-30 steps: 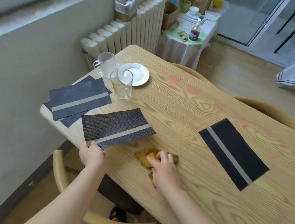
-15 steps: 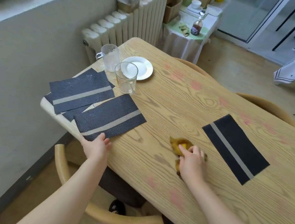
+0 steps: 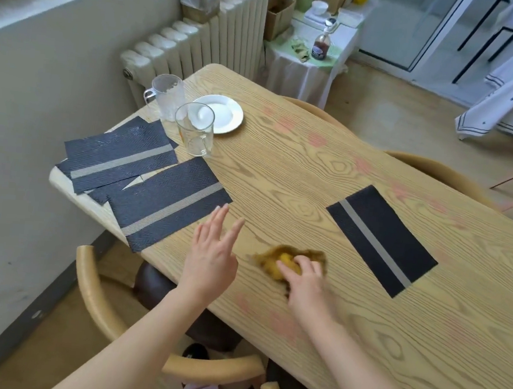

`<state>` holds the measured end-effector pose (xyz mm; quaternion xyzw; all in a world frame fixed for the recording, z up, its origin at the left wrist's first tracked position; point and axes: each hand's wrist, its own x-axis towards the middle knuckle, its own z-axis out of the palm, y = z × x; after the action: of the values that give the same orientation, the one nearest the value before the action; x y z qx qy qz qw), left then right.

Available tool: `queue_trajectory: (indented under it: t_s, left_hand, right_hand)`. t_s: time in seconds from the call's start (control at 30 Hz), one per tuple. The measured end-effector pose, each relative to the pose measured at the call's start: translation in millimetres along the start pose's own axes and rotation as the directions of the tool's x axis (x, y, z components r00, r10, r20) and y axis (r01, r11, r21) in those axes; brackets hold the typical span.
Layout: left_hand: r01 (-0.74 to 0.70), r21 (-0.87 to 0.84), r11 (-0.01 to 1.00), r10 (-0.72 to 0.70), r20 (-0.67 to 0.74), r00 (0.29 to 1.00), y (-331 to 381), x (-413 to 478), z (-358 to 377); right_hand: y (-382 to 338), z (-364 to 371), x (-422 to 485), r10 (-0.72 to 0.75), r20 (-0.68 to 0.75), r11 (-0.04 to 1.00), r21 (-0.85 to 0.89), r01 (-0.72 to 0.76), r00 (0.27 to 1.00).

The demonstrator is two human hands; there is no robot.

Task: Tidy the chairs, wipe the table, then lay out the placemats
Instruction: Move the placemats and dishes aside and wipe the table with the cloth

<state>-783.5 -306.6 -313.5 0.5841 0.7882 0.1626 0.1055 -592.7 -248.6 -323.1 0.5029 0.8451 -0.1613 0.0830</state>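
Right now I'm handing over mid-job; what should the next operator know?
Left hand open, above the table by the near mat.
Right hand grips the cloth, pressed on the wood.
Right mat lies flat; the pile sits at the left corner, by the glasses and plate.
Done: far chairs look tucked in; wiping under way.
Left: pink marks along the far side, then lay out the piled mats.
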Motion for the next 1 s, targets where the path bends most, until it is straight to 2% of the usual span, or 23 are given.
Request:
queue_trajectory:
  t_s: [0.13, 0.23, 0.3, 0.4, 0.5, 0.6, 0.7, 0.77, 0.87, 0.93, 1.0]
  left_hand:
    - [-0.009, 0.013, 1.000, 0.007, 0.087, 0.996, 10.0, -11.6, 4.1]
    - [0.040, 0.012, 0.999, -0.042, 0.167, 0.985, 10.0, -19.4, 8.6]
    - [0.058, 0.007, 0.998, -0.059, 0.185, 0.981, 12.2, -26.5, 11.1]
    - [0.093, -0.010, 0.996, -0.091, 0.158, 0.983, 12.6, -38.7, 11.1]
    - [0.118, -0.021, 0.993, -0.114, 0.128, 0.985, 6.8, -47.6, 10.9]
    - [0.151, -0.023, 0.988, -0.148, 0.107, 0.983, 4.1, -53.5, 7.8]
    - [0.161, -0.015, 0.987, -0.158, 0.095, 0.983, 0.0, -60.9, 7.3]
    - [0.164, -0.011, 0.986, -0.162, 0.107, 0.981, -2.1, -64.8, 8.7]
    - [0.180, -0.026, 0.983, -0.175, 0.122, 0.977, -4.0, -67.4, 8.5]
    - [0.191, -0.041, 0.981, -0.185, 0.120, 0.975, -3.0, -66.9, 8.7]
    - [0.193, -0.051, 0.980, -0.185, 0.127, 0.974, 0.0, -67.1, 9.5]
  right_hand:
    - [62.7, -3.8, -15.1, 0.287, -0.049, 0.954, 0.102, -0.281, 0.957]
    - [62.9, -1.4, -16.4, 0.315, -0.061, 0.947, 0.086, -0.310, 0.947]
    - [40.9, 0.5, -14.6, 0.235, -0.048, 0.970, 0.076, -0.231, 0.971]
    - [-2.7, 8.2, -15.9, -0.053, 0.003, 0.996, 0.067, 0.053, 0.999]
    - [-34.7, 15.5, -23.8, -0.319, 0.053, 0.948, 0.020, 0.319, 0.946]
    - [-32.2, 18.9, -22.5, -0.410, 0.052, 0.910, -0.049, 0.412, 0.911]
    - [-9.2, 19.4, -17.5, -0.340, 0.033, 0.939, -0.044, 0.341, 0.940]
    - [9.5, 14.9, -14.2, -0.180, 0.000, 0.984, 0.019, 0.180, 0.984]
    - [20.9, 8.7, -10.9, -0.010, -0.037, 0.996, 0.086, 0.013, 0.999]
    - [12.0, 7.6, -9.7, -0.005, -0.033, 0.997, 0.079, 0.007, 0.999]
    - [-6.8, 8.9, -12.1, -0.071, -0.010, 0.994, 0.081, 0.072, 0.997]
